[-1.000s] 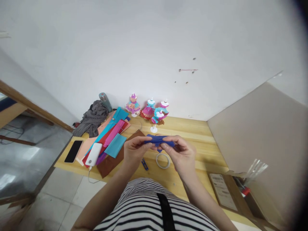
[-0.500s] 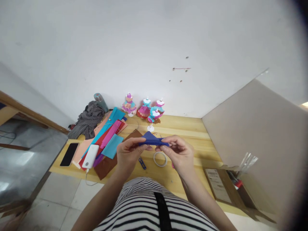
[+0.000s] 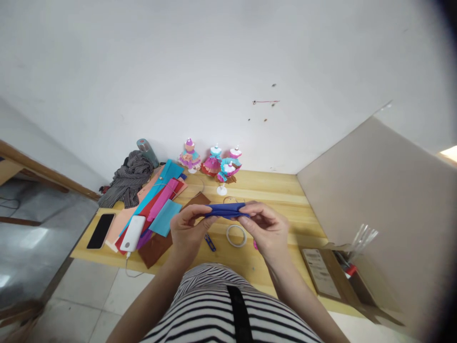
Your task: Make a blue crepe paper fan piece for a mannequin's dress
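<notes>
Above the desk [image 3: 278,185], left hand [image 3: 187,232] and right hand [image 3: 267,229] each keep a closed thumb-and-finger grip on opposite ends of the blue sheet [image 3: 226,209], which spans the gap between as a narrow, roughly level strip, folded in layers.

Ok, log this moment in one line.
left hand: pinching folded blue sheet, left end | right hand: pinching its right end | on table: white ring, small blue tool

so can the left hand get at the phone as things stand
Probably not directly: the left hand is pinching the folded blue sheet, and the phone lies out past the white power bank, though nothing covers it.
</notes>
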### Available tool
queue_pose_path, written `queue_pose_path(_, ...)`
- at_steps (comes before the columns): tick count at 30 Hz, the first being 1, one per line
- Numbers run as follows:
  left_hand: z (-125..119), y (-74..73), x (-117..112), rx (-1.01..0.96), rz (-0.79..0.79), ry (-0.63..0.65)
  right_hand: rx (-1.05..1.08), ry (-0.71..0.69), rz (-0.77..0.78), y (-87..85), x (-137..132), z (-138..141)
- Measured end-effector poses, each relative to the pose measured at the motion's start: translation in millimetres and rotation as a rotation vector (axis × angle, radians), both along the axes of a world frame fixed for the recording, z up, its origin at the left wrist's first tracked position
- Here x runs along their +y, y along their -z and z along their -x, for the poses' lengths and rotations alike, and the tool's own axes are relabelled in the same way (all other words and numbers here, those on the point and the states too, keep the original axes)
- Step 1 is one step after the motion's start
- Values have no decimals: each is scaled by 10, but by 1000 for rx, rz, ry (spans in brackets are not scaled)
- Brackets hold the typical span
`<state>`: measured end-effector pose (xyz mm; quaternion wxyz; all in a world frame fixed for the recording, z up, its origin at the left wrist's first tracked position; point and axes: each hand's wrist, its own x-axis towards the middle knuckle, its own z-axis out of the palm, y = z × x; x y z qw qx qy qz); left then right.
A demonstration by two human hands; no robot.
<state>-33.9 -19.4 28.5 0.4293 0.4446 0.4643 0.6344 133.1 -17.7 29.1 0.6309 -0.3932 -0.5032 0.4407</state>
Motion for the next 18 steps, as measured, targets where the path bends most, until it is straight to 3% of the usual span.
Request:
queue_pose_path(9,14,-5,-2,45,-71,6,104,42,41,35,-4,33)
queue_pose_path(18,-7,-39,-11,26,-13,-8,108,81,54,110,4,33)
